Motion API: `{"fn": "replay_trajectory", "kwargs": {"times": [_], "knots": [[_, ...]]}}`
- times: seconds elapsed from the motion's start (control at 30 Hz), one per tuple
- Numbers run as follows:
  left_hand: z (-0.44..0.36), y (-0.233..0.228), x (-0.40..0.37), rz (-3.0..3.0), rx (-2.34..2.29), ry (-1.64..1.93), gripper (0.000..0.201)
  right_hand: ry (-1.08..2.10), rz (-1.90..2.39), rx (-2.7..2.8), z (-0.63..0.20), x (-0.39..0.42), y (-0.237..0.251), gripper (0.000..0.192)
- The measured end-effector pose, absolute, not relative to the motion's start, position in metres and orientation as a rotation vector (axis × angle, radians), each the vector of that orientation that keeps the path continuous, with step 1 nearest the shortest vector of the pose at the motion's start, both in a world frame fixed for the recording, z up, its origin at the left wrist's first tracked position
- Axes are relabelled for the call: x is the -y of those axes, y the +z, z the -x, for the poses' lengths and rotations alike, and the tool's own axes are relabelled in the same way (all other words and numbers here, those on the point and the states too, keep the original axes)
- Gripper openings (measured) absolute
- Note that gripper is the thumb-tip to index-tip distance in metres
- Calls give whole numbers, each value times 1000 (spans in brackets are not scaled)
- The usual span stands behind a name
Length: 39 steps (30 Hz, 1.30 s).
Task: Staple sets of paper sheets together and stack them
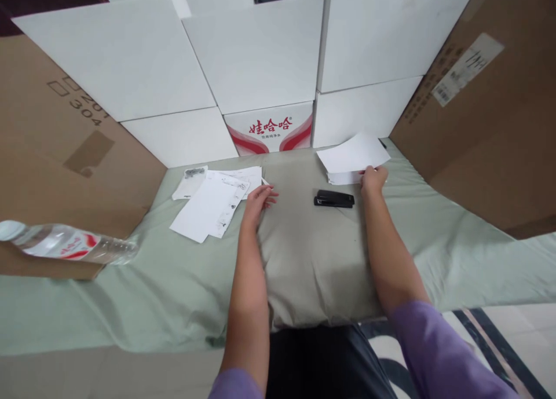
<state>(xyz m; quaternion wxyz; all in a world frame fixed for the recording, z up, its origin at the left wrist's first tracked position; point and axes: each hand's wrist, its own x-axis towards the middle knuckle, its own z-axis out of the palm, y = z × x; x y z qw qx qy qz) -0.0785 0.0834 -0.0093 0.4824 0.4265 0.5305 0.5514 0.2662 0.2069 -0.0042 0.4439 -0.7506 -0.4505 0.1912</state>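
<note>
My left hand point(258, 201) lies flat on the grey-green cushion point(313, 254), fingers apart, its tips touching the edge of a spread of printed white sheets point(212, 205). My right hand point(372, 179) reaches to a stack of blank white paper point(350, 156) at the far right and pinches the lifted corner of the top sheet. A black stapler point(333, 198) lies on the cushion between my hands, nearer the right one.
White boxes point(260, 57) and one box with red print point(270, 128) wall off the back. Brown cartons stand at the left point(56, 156) and right point(490, 109). A plastic water bottle point(65, 242) lies on its side at the left. A pale green cloth point(130, 295) covers the surface.
</note>
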Motion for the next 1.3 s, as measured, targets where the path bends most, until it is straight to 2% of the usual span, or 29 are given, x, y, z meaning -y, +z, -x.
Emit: {"fn": "replay_trajectory", "kwargs": {"times": [0.23,0.43,0.57,0.67,0.8,0.87,0.93,1.03,1.3], "knots": [[77,-11,-84,-1059,-1310,1347,42,448,2021,1113,-275,-204,-1,32],[77,-10,-83,-1048,-1302,1355,40,483,2170,1155,-278,-197,6,77],[76,-12,-84,-1064,-1304,1362,37,504,2199,1084,-284,-191,15,95],[83,-11,-84,-1131,-1479,1453,31,466,2180,1101,-287,-187,31,105],[113,1,-72,-1227,-2054,1677,26,340,1997,1302,-270,-178,62,99],[131,7,-60,-1291,-2399,1549,31,326,1842,1413,-252,-173,75,92],[147,9,-48,-1297,-2590,1246,51,361,1721,1505,-230,-167,81,88],[160,4,-35,-1191,-2616,889,68,421,1626,1621,-199,-159,80,86],[156,-1,-33,-1121,-2614,845,59,529,1472,1795,-154,-145,58,80]]}}
